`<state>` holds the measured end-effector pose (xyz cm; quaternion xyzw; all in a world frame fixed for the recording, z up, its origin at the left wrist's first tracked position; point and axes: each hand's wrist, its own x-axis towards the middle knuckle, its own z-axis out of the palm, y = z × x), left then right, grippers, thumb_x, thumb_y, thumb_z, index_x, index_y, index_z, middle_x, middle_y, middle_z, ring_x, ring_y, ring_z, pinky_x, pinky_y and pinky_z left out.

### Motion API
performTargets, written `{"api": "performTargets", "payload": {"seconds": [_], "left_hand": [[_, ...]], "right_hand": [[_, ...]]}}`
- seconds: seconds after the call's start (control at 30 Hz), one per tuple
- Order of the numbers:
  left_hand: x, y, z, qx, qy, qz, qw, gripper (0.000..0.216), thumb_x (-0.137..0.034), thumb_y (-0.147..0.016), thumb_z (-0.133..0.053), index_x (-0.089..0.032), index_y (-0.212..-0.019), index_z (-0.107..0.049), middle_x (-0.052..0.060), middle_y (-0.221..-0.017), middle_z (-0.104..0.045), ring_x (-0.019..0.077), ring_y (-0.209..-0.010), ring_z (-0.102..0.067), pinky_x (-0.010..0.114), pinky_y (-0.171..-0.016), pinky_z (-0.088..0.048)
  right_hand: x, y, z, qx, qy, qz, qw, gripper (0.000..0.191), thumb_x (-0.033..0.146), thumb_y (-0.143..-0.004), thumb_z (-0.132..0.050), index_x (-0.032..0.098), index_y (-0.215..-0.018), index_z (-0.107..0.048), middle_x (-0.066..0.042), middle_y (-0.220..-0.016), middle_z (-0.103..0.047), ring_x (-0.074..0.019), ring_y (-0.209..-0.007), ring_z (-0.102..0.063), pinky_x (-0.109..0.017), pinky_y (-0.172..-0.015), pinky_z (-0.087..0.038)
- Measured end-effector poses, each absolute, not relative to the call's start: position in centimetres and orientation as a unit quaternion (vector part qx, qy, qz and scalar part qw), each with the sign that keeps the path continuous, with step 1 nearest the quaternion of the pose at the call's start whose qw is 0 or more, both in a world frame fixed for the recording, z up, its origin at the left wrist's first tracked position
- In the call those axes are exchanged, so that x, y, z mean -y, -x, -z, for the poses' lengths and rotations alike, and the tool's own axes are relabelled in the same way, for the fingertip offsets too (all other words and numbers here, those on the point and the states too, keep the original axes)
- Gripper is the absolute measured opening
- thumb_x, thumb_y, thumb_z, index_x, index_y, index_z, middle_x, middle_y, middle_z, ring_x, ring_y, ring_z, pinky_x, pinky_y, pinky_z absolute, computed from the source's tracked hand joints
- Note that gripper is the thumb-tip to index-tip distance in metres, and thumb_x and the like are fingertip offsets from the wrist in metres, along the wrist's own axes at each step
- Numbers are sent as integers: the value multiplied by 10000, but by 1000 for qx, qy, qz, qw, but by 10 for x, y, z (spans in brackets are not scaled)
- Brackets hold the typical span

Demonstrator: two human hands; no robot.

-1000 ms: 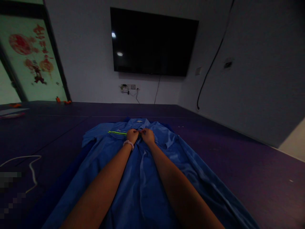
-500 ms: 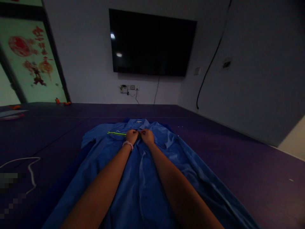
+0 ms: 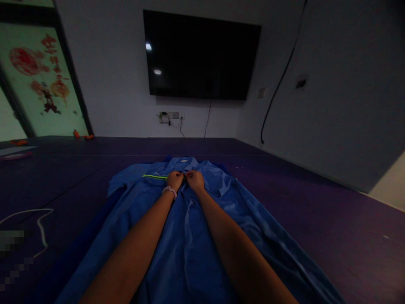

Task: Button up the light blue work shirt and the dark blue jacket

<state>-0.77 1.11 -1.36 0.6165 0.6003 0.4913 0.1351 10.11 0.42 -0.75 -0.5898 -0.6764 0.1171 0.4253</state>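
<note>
Blue work shirt (image 3: 190,236): spread front-up along dark purple surface (image 3: 316,219), collar (image 3: 183,161) at far end, hem toward camera, fabric creased down the middle. Yellow-green stripe (image 3: 155,176) across chest, just left of the hands.

Left hand (image 3: 175,180) and right hand (image 3: 195,180): side by side on shirt front just below collar, knuckles up, fingertips meeting at the centre opening. Grip of each narrow, pinched shut on the cloth there; any small part between the fingertips too tiny to make out. Pale beaded bracelet (image 3: 170,191) on left wrist. Both forearms bare, stretched out over the shirt.

Against half a second and a full second ago: next to no change. Same pinch, same spot below collar, hands no nearer together and no farther apart. Shirt outline and folds as before. Only a slight drift of view, television edge a touch further left.

Surface: matte purple, wide, running to both walls; cannot tell whether floor or worktop. White cord (image 3: 38,219) looped at left, well apart from shirt. Small orange bits (image 3: 82,135) at far left edge, by the door.

Room: dim. Dark television (image 3: 199,55) on far wall, two light reflections in the screen. Socket strip (image 3: 171,115) below, with thin leads. Black cable (image 3: 281,80) down right wall. Glass door panel (image 3: 44,80) at left, red paper decorations on it.
</note>
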Motion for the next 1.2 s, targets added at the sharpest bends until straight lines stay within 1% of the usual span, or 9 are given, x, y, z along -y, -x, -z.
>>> {"api": "performTargets", "payload": {"seconds": [0.23,0.5,0.77,0.93,1.03,1.2], "left_hand": [[-9,8,12,-605,-620,-483,125,322,-323,-710,-471,-130,-485,-597,20,-466,-542,102,-471,-451,226,-472,-248],[-10,8,14,-615,-622,-470,117,313,-317,-718,-471,-127,-523,-626,27,-488,-571,102,-473,-456,220,-477,-262],[-9,8,12,-615,-623,-470,112,285,-286,-717,-479,-110,-568,-646,42,-531,-595,107,-499,-480,222,-499,-278],[-7,7,10,-612,-624,-472,116,282,-291,-719,-490,-117,-562,-646,35,-530,-601,107,-512,-496,216,-511,-288],[-7,7,10,-610,-622,-475,126,268,-288,-718,-498,-116,-586,-655,38,-556,-619,110,-532,-517,208,-515,-302],[-6,8,10,-608,-616,-479,146,221,-271,-706,-523,-123,-626,-667,38,-600,-645,111,-556,-537,194,-511,-323]], "right_hand": [[-3,-101,6,675,594,-120,421,130,186,-746,-533,186,-804,-649,-31,-798,-671,-145,-775,-616,-197,-642,-425],[-2,-101,5,677,596,-119,414,135,167,-738,-533,175,-804,-650,-36,-771,-668,-146,-770,-611,-198,-640,-417],[-4,-101,7,675,591,-127,424,142,164,-729,-521,167,-787,-651,-45,-789,-667,-149,-771,-607,-208,-662,-423],[-9,-102,10,663,586,-157,438,156,140,-708,-508,168,-770,-649,-30,-771,-666,-136,-753,-606,-204,-679,-432],[-15,-104,14,649,583,-193,449,165,151,-701,-497,162,-764,-649,-28,-754,-663,-135,-709,-605,-208,-652,-442],[-24,-105,21,631,578,-233,462,203,172,-694,-469,155,-771,-656,-15,-669,-648,-132,-622,-596,-208,-591,-453]]}}
